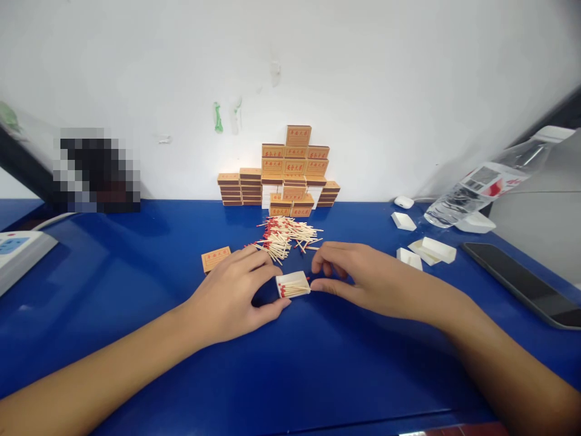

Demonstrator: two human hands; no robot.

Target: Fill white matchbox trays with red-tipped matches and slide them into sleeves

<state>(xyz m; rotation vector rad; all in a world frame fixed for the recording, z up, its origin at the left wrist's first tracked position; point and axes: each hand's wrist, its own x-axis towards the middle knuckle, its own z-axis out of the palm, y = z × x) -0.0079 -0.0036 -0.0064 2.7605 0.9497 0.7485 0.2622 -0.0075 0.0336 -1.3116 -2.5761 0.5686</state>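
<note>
A small white matchbox tray (294, 277) lies on the blue table with several red-headed matches (294, 290) in it. My left hand (236, 290) holds it at its left end, thumb below and index finger above. My right hand (345, 272) is at the tray's right end, fingers curled and thumb close to the edge. A red match head (308, 278) shows at those fingertips; the rest of that match is hidden. Just beyond the hands spreads a pile of loose matches (284, 233). An orange matchbox (215, 258) lies beside my left hand, partly behind it.
Stacked matchboxes (295, 166) stand against the white wall. At right are empty white trays (433, 249), a white earbud case (403, 202), a tilted plastic bottle (488, 181) and a phone (526, 281). A white power strip (25, 254) sits at far left.
</note>
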